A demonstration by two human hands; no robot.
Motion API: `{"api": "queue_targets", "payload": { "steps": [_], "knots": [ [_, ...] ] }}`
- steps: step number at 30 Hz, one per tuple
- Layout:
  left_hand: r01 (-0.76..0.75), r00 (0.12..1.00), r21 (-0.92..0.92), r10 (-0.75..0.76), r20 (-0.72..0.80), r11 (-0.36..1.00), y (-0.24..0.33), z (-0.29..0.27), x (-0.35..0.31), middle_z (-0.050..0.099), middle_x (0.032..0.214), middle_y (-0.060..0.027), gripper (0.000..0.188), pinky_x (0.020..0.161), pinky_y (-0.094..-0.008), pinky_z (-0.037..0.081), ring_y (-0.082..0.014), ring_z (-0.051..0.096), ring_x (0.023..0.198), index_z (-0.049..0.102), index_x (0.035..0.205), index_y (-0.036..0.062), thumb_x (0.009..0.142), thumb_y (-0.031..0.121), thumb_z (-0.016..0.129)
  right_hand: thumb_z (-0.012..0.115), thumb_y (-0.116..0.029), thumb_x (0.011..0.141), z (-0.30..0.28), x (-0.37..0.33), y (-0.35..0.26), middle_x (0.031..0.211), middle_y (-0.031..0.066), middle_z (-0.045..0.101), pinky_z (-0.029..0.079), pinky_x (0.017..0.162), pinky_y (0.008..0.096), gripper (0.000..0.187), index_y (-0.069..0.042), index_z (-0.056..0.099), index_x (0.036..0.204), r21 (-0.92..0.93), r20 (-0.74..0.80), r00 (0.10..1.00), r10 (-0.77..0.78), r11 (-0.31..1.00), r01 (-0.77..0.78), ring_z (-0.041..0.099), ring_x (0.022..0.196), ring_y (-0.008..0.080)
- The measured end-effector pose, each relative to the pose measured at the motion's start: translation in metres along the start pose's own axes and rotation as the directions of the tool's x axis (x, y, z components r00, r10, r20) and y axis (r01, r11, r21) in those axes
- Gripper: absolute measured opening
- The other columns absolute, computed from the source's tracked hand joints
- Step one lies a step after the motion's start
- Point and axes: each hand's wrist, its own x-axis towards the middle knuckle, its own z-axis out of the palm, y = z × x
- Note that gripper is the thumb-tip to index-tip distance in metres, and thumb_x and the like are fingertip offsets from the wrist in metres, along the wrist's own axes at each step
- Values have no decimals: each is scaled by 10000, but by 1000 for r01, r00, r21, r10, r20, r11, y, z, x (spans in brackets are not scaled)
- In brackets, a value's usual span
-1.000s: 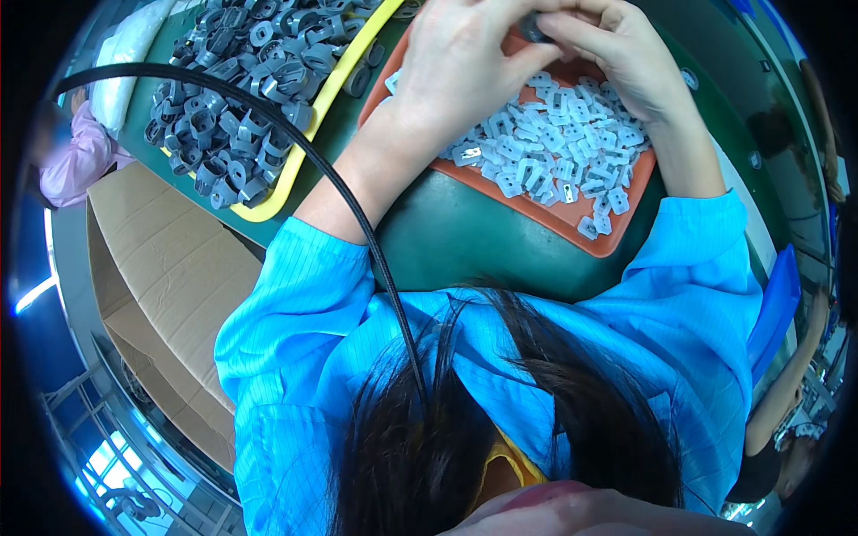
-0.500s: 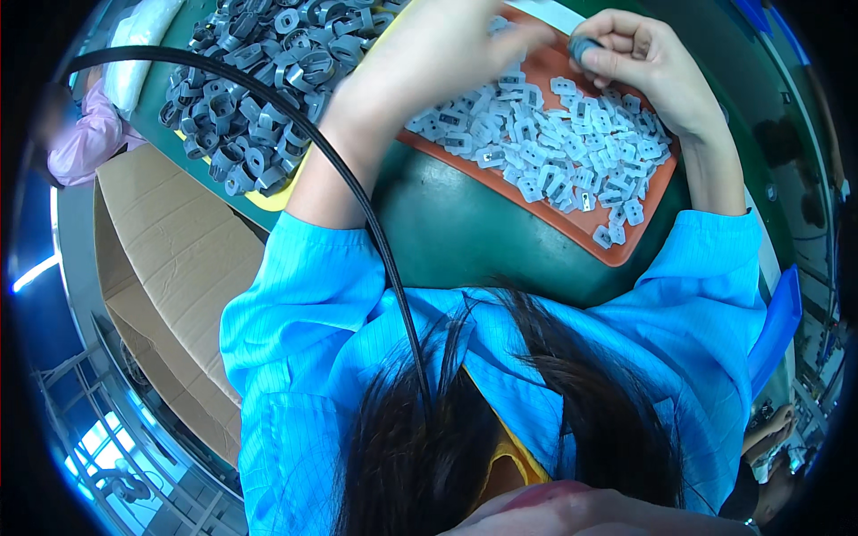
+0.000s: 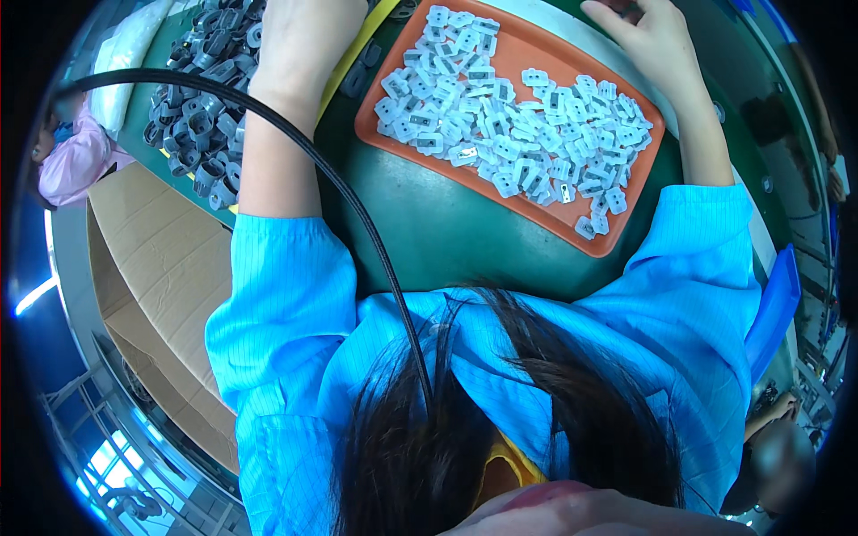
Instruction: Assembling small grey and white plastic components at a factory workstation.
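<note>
My left hand (image 3: 315, 36) reaches over the right side of a heap of dark grey plastic parts (image 3: 210, 116); the upper edge of the picture cuts off its fingers. My right hand (image 3: 651, 37) is at the top, beyond the far right edge of an orange tray (image 3: 608, 246). Its thumb and fingers curl together at the picture's edge, and whatever may be between them cannot be made out. Many small translucent white plastic pieces (image 3: 536, 134) with slots lie loosely in the tray, between my two arms.
A yellow rim (image 3: 357, 49) borders the grey heap on the green table (image 3: 429, 214). An open cardboard box (image 3: 161, 268) stands at the left. A black cable (image 3: 295, 112) arches across my left forearm. A person in pink (image 3: 80, 165) is at far left, with a blue bin (image 3: 776, 308) at right.
My left hand has swung left from above the tray to the grey heap. My right hand, which pinched a grey part, has risen toward the top edge. More of the tray shows.
</note>
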Motion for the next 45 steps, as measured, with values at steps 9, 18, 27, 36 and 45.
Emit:
{"api": "queue_targets", "payload": {
  "steps": [9,18,27,36,45],
  "knots": [
    [250,968,-704,-150,203,665,62,4,-1,727,930,-95,250,741,-328,542,-178,664,805,667,1167,-49,987,124,658,678,-48,890,15,-27,-31,1064,126,674,521,898,422,247,-24,724,1131,-50,469,725,-504,804,592,636,1019,318],
    [252,960,-776,-52,274,578,72,37,-30,705,1131,-145,438,939,-322,524,-222,665,1086,624,1277,-47,875,62,761,797,-118,885,-30,-5,-62,847,51,729,478,655,226,125,-5,742,892,155,656,747,106,950,-272,623,733,62],
    [-50,999,-597,37,-34,801,88,38,-38,713,977,-209,318,799,-388,572,-348,727,904,660,1140,-8,852,63,774,789,-108,906,16,-14,-45,816,6,704,503,694,217,132,8,726,911,474,268,955,125,846,-244,617,750,58],
    [-277,961,-556,236,-145,783,84,38,-36,652,1006,-171,375,799,-387,554,-343,676,911,679,1174,6,809,-5,766,759,-74,912,19,-9,-28,847,30,711,514,663,217,123,13,718,989,622,268,963,38,757,-203,631,720,78],
    [-84,981,-752,187,53,654,88,24,-36,635,1049,-97,470,808,-297,540,-204,650,924,600,1326,16,874,-29,726,711,-63,936,16,-10,-16,878,61,734,521,625,207,94,10,701,995,687,523,849,79,551,-474,656,692,92]
  ]
}}
